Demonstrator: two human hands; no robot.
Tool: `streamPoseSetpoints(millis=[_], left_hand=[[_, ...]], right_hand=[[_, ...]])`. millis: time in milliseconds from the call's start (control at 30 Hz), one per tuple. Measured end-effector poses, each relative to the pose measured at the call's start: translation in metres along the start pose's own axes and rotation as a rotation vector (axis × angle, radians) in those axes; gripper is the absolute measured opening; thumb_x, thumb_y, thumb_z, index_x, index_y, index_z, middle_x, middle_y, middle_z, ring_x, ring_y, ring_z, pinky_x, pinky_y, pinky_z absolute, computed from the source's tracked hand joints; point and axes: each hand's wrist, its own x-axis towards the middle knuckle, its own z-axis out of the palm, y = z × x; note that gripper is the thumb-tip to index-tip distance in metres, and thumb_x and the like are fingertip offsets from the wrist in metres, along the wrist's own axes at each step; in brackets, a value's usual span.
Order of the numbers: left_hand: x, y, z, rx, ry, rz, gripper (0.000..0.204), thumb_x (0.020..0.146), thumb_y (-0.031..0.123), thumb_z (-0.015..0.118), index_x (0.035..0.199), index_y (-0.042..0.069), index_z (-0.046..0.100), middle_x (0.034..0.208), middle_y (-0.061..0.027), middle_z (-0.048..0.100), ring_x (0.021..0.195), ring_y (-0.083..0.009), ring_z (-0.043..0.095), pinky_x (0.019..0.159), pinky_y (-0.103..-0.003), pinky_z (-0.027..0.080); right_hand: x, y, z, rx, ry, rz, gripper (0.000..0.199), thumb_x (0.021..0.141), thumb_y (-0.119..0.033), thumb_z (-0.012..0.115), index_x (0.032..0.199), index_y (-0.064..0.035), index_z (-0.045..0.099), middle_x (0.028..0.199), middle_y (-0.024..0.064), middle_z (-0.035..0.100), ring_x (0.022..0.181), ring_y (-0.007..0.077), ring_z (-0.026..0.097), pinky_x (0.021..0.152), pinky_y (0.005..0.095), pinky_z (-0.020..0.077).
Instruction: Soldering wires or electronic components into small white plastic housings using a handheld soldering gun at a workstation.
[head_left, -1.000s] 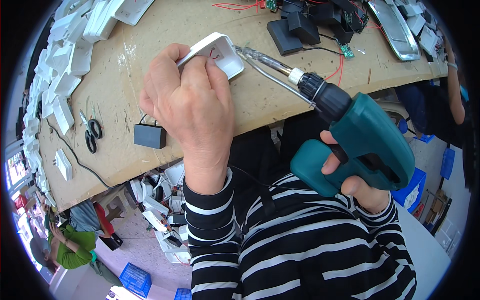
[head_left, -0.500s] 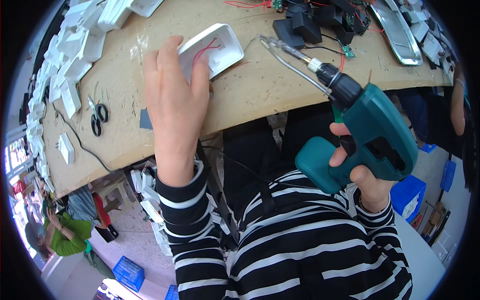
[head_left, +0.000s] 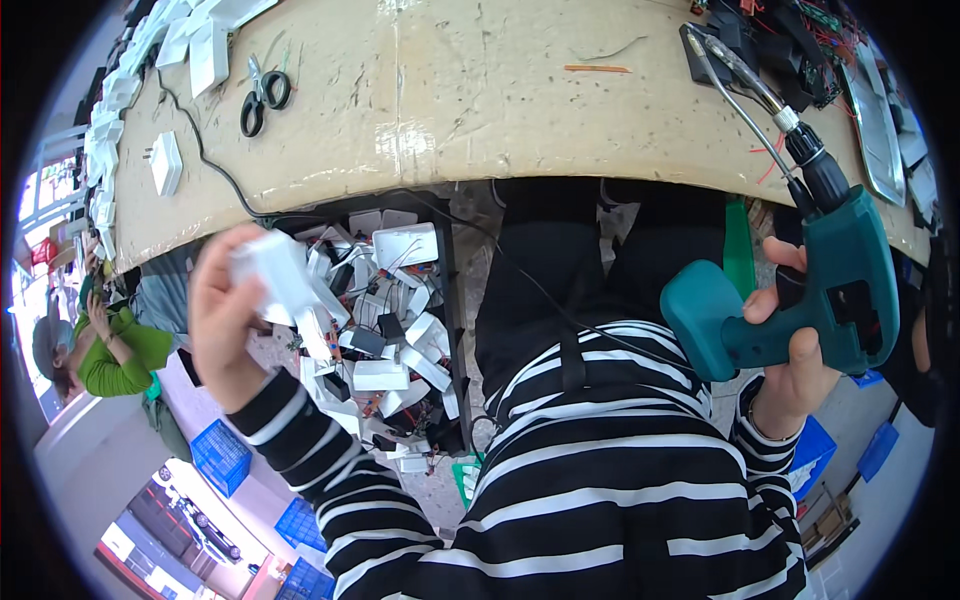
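My left hand (head_left: 215, 310) is closed on a white plastic housing (head_left: 275, 275), slightly blurred, and holds it left of the table's front edge. Beside and beneath it, a dark bin (head_left: 462, 350) is filled with many white housings, wires and small black parts. In my right hand (head_left: 795, 390) is a teal soldering gun (head_left: 850, 270), its handle gripped with the fingers near the trigger. Its metal tip and thin feed tube point up and left over the table, near some black boxes (head_left: 790, 50).
Black-handled scissors (head_left: 262, 97), a white plug-shaped piece (head_left: 165, 163) and an orange strip (head_left: 597, 69) lie on the table (head_left: 400, 120). White housings (head_left: 210, 55) are piled at the far left. A metal tray (head_left: 875, 130) stands right. A person in green (head_left: 130, 345) is at left.
My left hand has carried the white housing from the table leftward and down beside the bin. The soldering gun has shifted right in my right hand. The view has turned, showing the bin.
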Motion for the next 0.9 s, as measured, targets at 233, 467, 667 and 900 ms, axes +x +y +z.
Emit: streamPoseSetpoints(millis=[233,467,667,900], left_hand=[[0.013,-0.123,0.028,0.55,0.168,-0.334,0.036,0.082,0.019,0.065,0.112,0.0,0.057,0.096,-0.0122,0.063,0.072,-0.0187,0.06,0.06,-0.029,0.048],[0.018,-0.123,0.026,0.988,0.113,-0.155,0.058,0.077,0.034,0.07,0.119,-0.004,0.055,0.121,-0.027,0.054,0.111,-0.0423,0.052,0.092,-0.041,0.044],[0.018,0.003,0.054,0.471,-0.442,-0.038,0.029,0.085,0.012,0.064,0.11,-0.004,0.061,0.1,-0.0116,0.066,0.09,-0.0162,0.062,0.082,-0.029,0.048],[0.202,0.107,0.13,0.887,0.152,0.873,0.022,0.084,0.007,0.057,0.105,0.002,0.062,0.094,-0.0148,0.064,0.083,-0.0303,0.061,0.072,-0.037,0.048]], right_hand=[[-0.001,-0.013,0.0,-0.013,0.02,-0.018,0.076,0.082,-0.038,0.071,0.132,0.0079,0.037,0.121,0.0276,0.054,0.077,0.0163,0.063,0.067,0.0273,0.0517],[-0.001,-0.019,0.003,0.018,0.069,0.03,0.081,0.079,-0.042,0.072,0.132,0.0077,0.036,0.116,0.0252,0.057,0.074,0.0158,0.063,0.064,0.0277,0.0522],[0.001,-0.005,-0.011,0.176,0.037,-0.011,0.082,0.079,-0.04,0.072,0.134,0.007,0.034,0.119,0.0256,0.056,0.077,0.017,0.064,0.065,0.0266,0.0535],[0.013,-0.01,-0.014,0.197,0.101,0.026,0.084,0.077,-0.043,0.073,0.132,0.0079,0.036,0.117,0.0247,0.057,0.074,0.0172,0.064,0.063,0.0262,0.0538]])
